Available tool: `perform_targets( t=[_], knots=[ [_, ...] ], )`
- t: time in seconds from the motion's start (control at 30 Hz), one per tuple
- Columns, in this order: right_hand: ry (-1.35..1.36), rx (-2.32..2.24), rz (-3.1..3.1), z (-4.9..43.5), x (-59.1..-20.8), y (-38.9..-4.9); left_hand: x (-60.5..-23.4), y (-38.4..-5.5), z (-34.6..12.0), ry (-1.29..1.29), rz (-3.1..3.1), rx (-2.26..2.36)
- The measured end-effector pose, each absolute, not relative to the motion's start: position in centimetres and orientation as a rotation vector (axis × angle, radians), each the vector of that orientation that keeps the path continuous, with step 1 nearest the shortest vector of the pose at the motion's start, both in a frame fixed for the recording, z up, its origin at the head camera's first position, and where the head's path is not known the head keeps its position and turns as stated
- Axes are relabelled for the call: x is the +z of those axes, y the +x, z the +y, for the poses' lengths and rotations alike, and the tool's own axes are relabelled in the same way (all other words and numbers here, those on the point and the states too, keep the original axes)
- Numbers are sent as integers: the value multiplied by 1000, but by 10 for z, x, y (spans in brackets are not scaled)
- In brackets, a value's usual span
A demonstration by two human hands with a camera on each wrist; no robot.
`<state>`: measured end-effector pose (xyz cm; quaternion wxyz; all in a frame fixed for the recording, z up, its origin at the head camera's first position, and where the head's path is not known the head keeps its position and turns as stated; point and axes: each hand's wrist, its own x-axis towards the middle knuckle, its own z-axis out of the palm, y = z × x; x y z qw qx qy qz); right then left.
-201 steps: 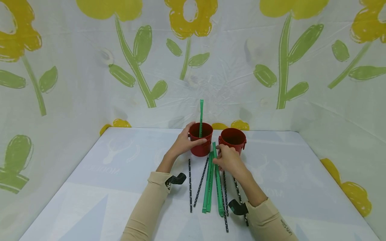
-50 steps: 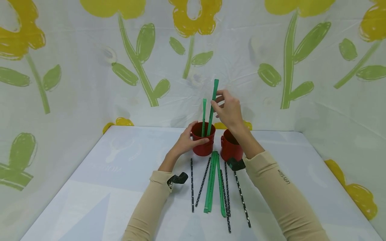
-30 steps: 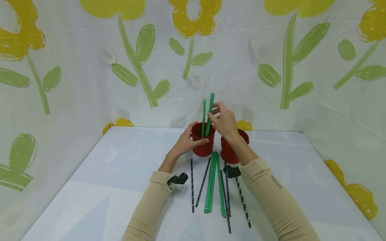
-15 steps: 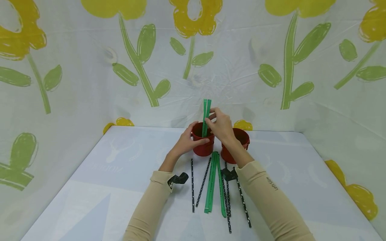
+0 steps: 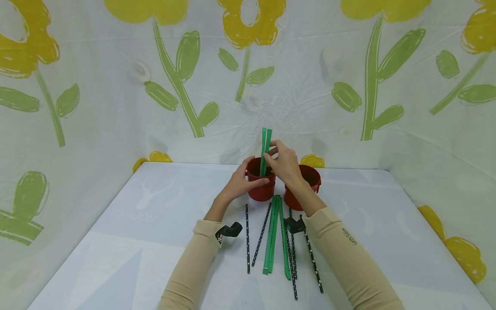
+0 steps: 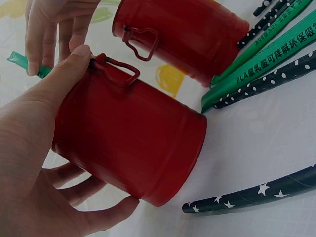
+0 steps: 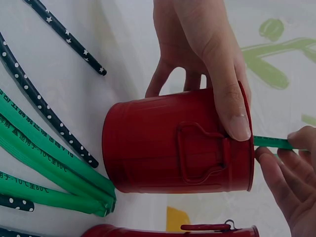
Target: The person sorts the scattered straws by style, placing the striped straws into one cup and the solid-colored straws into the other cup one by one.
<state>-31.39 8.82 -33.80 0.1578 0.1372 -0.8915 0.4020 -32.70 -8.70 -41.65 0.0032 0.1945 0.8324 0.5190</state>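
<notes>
My left hand [image 5: 237,183] grips the left red metal bucket [image 5: 260,193], thumb across the near side and fingers behind it. Upright in that bucket stands a green-wrapped straw [image 5: 264,137]. Beside it, my right hand [image 5: 286,163] pinches a second wrapped straw [image 5: 269,135] between thumb and fingers, its lower end inside the bucket. In the left wrist view, the held bucket [image 6: 128,133] shows a wire handle on its side. Seen from the right wrist, fingertips hold the green straw [image 7: 274,142] just beyond the rim. The straws' lower ends are hidden.
A second red bucket [image 5: 293,199] stands to the right, partly behind my right forearm. On the table in front lie several green-wrapped straws [image 5: 272,237] and several dark patterned paper straws [image 5: 248,241]. A flower-printed curtain [image 5: 294,86] rises behind the table.
My right hand took a green-wrapped straw from the table, raised it over the left bucket and lowered it in beside the first. My left hand keeps its grip. The last half second shows almost no movement.
</notes>
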Motion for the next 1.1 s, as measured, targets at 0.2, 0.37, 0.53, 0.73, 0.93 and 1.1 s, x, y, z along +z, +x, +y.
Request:
perform_targets(
  t=[0.2,0.37,0.53,0.73,0.93,1.1],
  knots=[
    [393,1156,-2519,89,-336,-313,-415,-326,-87,598,2616,1618],
    [384,1183,-2493,90,-335,-313,-415,-326,-86,586,2622,1612],
    [389,1199,-2482,91,-335,-313,-415,-326,-86,592,2621,1619],
    [390,1196,-2476,94,-337,-312,-415,-326,-86,590,2627,1613],
    [381,1210,-2489,97,-339,-310,-415,-326,-86,589,2632,1608],
    [384,1220,-2487,100,-340,-304,-415,-326,-87,591,2626,1609]
  ],
)
